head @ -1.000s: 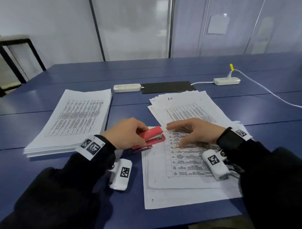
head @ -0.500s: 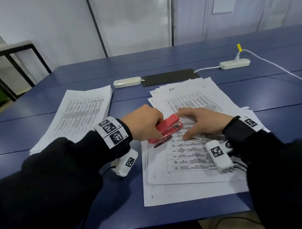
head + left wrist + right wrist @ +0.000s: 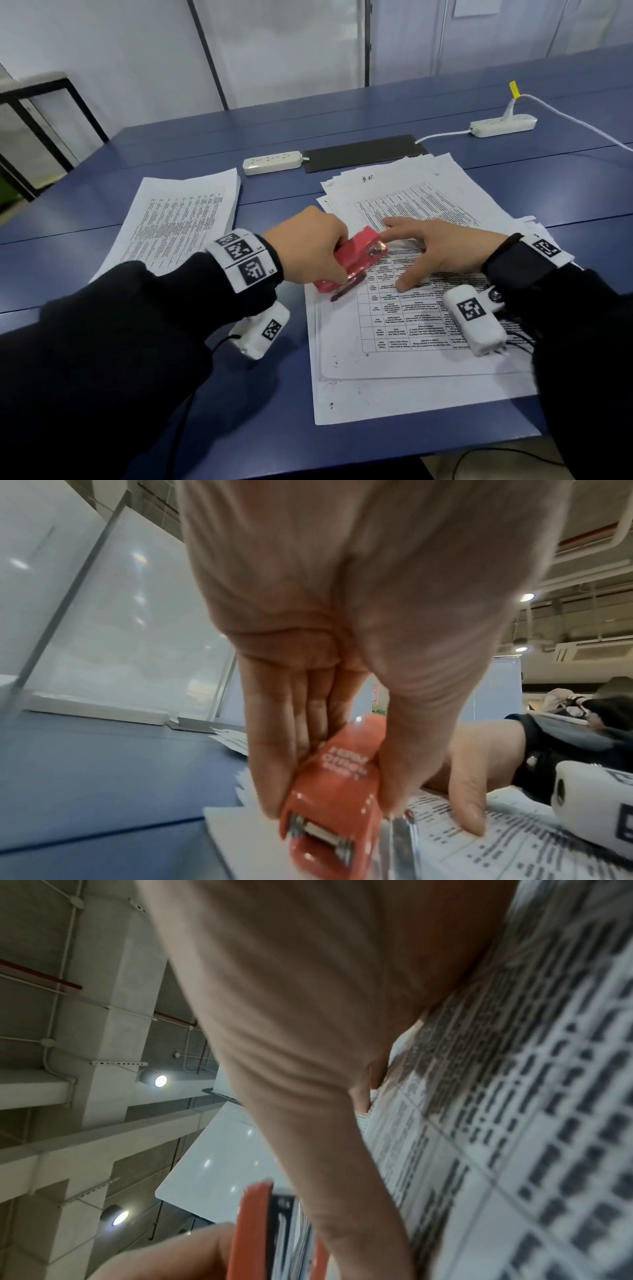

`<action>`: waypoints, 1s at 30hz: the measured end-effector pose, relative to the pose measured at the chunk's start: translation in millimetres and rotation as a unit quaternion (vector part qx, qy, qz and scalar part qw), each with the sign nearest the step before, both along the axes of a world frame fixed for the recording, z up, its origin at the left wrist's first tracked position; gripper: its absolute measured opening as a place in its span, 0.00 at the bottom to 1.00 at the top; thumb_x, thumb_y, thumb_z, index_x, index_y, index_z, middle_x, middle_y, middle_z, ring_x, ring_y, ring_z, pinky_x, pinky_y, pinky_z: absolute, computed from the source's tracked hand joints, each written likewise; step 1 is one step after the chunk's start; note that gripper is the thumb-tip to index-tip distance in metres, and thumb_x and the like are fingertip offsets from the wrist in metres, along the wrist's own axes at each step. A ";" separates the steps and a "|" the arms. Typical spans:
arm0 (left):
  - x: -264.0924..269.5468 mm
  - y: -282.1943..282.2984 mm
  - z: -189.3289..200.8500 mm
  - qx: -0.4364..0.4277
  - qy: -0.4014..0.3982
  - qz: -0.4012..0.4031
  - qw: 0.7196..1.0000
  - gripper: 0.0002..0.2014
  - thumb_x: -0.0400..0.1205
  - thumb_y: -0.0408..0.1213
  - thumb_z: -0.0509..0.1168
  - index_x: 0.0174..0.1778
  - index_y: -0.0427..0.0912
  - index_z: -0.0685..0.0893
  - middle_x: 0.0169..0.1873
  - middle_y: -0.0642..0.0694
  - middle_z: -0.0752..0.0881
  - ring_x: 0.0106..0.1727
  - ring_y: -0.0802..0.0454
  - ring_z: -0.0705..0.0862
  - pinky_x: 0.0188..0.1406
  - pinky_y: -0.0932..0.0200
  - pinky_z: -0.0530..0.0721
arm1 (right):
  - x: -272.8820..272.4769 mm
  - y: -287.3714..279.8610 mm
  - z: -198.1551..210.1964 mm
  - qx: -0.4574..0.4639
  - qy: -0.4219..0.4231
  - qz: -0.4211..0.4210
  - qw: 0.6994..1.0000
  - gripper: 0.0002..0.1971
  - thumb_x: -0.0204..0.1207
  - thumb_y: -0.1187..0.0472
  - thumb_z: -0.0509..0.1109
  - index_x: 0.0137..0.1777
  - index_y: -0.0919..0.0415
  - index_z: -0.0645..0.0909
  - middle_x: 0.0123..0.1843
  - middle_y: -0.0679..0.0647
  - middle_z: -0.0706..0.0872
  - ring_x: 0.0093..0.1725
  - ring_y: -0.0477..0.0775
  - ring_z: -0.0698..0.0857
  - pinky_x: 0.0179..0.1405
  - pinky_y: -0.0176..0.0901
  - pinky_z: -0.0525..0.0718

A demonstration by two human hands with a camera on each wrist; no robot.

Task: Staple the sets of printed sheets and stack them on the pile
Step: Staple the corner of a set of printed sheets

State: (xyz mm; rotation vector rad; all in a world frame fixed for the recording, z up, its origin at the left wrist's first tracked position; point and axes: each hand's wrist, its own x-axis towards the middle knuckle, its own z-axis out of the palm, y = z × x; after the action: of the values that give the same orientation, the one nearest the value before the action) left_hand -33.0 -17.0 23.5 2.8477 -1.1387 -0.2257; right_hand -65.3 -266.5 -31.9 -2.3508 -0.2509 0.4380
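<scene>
Stapler (image 3: 352, 262) now further onto sheets (image 3: 404, 329) – L hand (image 3: 308, 248) gripping it, R hand (image 3: 442, 251) flat on sheets

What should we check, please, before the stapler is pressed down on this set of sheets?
1. Left hand grips the stapler: ok.
2. Right hand lies flat on the set, holding it down: ok.
3. Stapler sits at the set's far left corner: ok.
4. Right fingers clear of the stapler's mouth: cannot tell; the forefinger lies close beside its head.
5. Sheet edges squared: not ok; the near edges look slightly offset.
6. Pile at left free to take the set: ok.
</scene>
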 end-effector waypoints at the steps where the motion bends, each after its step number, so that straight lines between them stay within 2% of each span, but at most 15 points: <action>1: -1.7 -5.8 -0.9 -0.012 0.000 -0.002 1.000 0.12 0.73 0.47 0.78 0.45 0.44 0.89 0.36 0.49 0.90 0.40 0.50 0.87 0.41 0.48 0.90 | 0.1 0.3 -0.2 0.001 -0.002 0.006 1.000 0.45 0.47 0.38 0.92 0.68 0.16 0.78 0.91 0.35 0.57 0.90 0.45 0.56 0.90 0.61 0.51; 5: -3.6 -15.5 -3.9 0.013 -0.011 -0.064 0.998 0.11 0.74 0.44 0.76 0.49 0.45 0.87 0.36 0.50 0.88 0.39 0.51 0.84 0.36 0.52 0.86 | 1.3 -0.8 -2.2 0.012 0.007 0.006 1.000 0.45 0.51 0.45 0.93 0.69 0.20 0.80 0.91 0.37 0.56 0.89 0.43 0.55 0.90 0.59 0.51; 8: -1.1 -10.1 -3.3 0.029 -0.010 -0.100 0.995 0.12 0.74 0.45 0.76 0.49 0.46 0.85 0.34 0.52 0.84 0.37 0.53 0.81 0.33 0.54 0.82 | 1.8 -1.8 -3.0 0.006 0.014 0.002 1.000 0.47 0.48 0.43 0.93 0.71 0.21 0.79 0.90 0.34 0.55 0.90 0.43 0.55 0.90 0.59 0.53; 10: -0.1 -8.4 -4.6 0.037 -0.015 -0.089 0.995 0.10 0.73 0.45 0.75 0.46 0.47 0.85 0.32 0.52 0.83 0.35 0.53 0.81 0.34 0.51 0.86 | 1.1 -0.4 -1.5 0.004 0.014 0.002 1.000 0.47 0.47 0.42 0.91 0.71 0.21 0.79 0.91 0.34 0.55 0.90 0.44 0.55 0.90 0.59 0.53; 13: 2.7 -5.6 -6.4 0.045 -0.021 -0.045 0.998 0.08 0.72 0.45 0.75 0.38 0.47 0.84 0.29 0.51 0.83 0.32 0.53 0.80 0.34 0.50 0.87 | 0.5 0.8 0.0 0.008 0.013 0.006 1.000 0.44 0.51 0.45 0.92 0.68 0.19 0.79 0.90 0.34 0.55 0.90 0.44 0.55 0.90 0.60 0.52; 15: 2.5 -2.9 -6.0 0.043 -0.015 -0.055 0.997 0.08 0.72 0.44 0.75 0.40 0.48 0.83 0.29 0.52 0.83 0.32 0.56 0.79 0.33 0.52 0.85 | 0.3 0.4 0.1 0.003 0.012 0.004 1.000 0.44 0.52 0.46 0.92 0.69 0.19 0.79 0.91 0.33 0.55 0.90 0.43 0.55 0.90 0.59 0.52; 17: -0.5 -1.7 -4.5 0.044 -0.003 -0.082 0.996 0.09 0.74 0.44 0.75 0.44 0.50 0.82 0.30 0.53 0.83 0.33 0.57 0.79 0.33 0.54 0.82 | -0.1 -0.1 0.4 -0.007 0.010 0.002 1.000 0.46 0.48 0.41 0.91 0.69 0.19 0.79 0.91 0.33 0.54 0.90 0.42 0.55 0.90 0.58 0.52; 20: -1.6 -1.5 -6.5 0.057 -0.022 -0.058 0.996 0.08 0.73 0.45 0.75 0.39 0.48 0.82 0.28 0.52 0.82 0.32 0.53 0.80 0.29 0.56 0.80 | -0.8 0.9 2.0 -0.003 0.015 0.008 1.000 0.46 0.47 0.40 0.90 0.68 0.17 0.78 0.91 0.34 0.53 0.90 0.44 0.55 0.90 0.58 0.53; 22: -0.8 1.7 -8.8 0.061 -0.024 -0.031 0.997 0.09 0.72 0.46 0.75 0.38 0.46 0.84 0.27 0.51 0.83 0.30 0.52 0.81 0.30 0.55 0.83 | -0.5 1.1 2.3 -0.004 0.015 0.011 1.000 0.45 0.48 0.41 0.91 0.68 0.16 0.78 0.91 0.34 0.53 0.90 0.45 0.54 0.90 0.59 0.53; 24: -0.9 5.2 -9.5 0.049 -0.014 -0.040 0.998 0.09 0.73 0.47 0.74 0.40 0.48 0.83 0.28 0.52 0.83 0.30 0.54 0.80 0.32 0.53 0.84 | -0.2 0.8 1.9 -0.007 0.016 0.010 1.000 0.46 0.47 0.40 0.91 0.69 0.17 0.78 0.91 0.34 0.53 0.90 0.45 0.54 0.90 0.60 0.52; 27: -3.3 4.0 -6.4 0.041 -0.006 -0.079 0.996 0.09 0.75 0.46 0.74 0.44 0.50 0.81 0.30 0.53 0.82 0.32 0.58 0.78 0.32 0.55 0.80 | 0.7 -0.2 0.4 -0.012 0.018 0.010 1.000 0.47 0.46 0.37 0.90 0.70 0.18 0.77 0.91 0.33 0.52 0.90 0.44 0.54 0.90 0.60 0.52; 30: -3.5 -0.4 -6.5 0.060 -0.024 -0.058 0.996 0.09 0.74 0.46 0.74 0.42 0.47 0.83 0.30 0.52 0.82 0.32 0.55 0.79 0.30 0.57 0.77 | 1.9 -1.6 -1.0 -0.011 0.018 0.011 1.000 0.48 0.45 0.37 0.91 0.70 0.17 0.77 0.91 0.32 0.52 0.90 0.44 0.53 0.90 0.60 0.52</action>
State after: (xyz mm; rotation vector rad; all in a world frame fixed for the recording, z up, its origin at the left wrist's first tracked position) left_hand -36.5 -17.4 17.0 2.9064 -1.3469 -0.2413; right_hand -63.5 -268.1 -32.9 -2.3615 -0.2574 0.4965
